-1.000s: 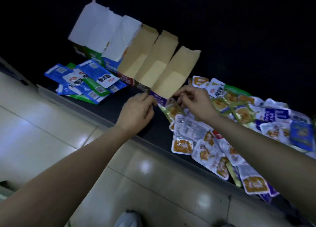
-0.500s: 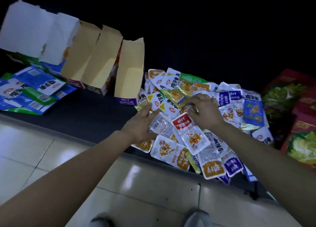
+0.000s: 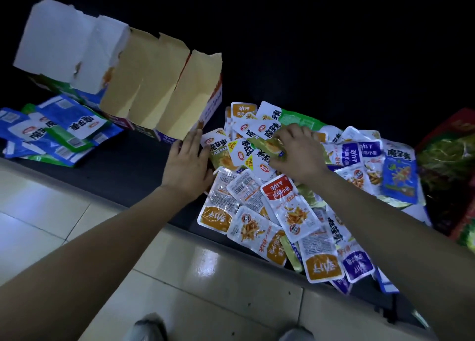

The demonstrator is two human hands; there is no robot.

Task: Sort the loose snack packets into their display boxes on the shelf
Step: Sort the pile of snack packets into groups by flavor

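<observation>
Loose snack packets (image 3: 290,212) lie heaped at the front edge of the shelf (image 3: 133,165). The left hand (image 3: 189,165) rests flat, fingers straight, against the heap's left side. The right hand (image 3: 299,153) grips a green-yellow packet (image 3: 267,145) atop it. Behind, at left, stand open display boxes (image 3: 154,83).

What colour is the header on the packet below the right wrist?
Red, on the packet; head view.

I'm seeing boxes (image 3: 154,83) standing back left on the shelf (image 3: 128,165), pouches (image 3: 59,132) lying left before them, packets (image 3: 282,207) piling to their right, bags (image 3: 447,160) sitting far right, the floor (image 3: 64,225) running before the shelf.
</observation>
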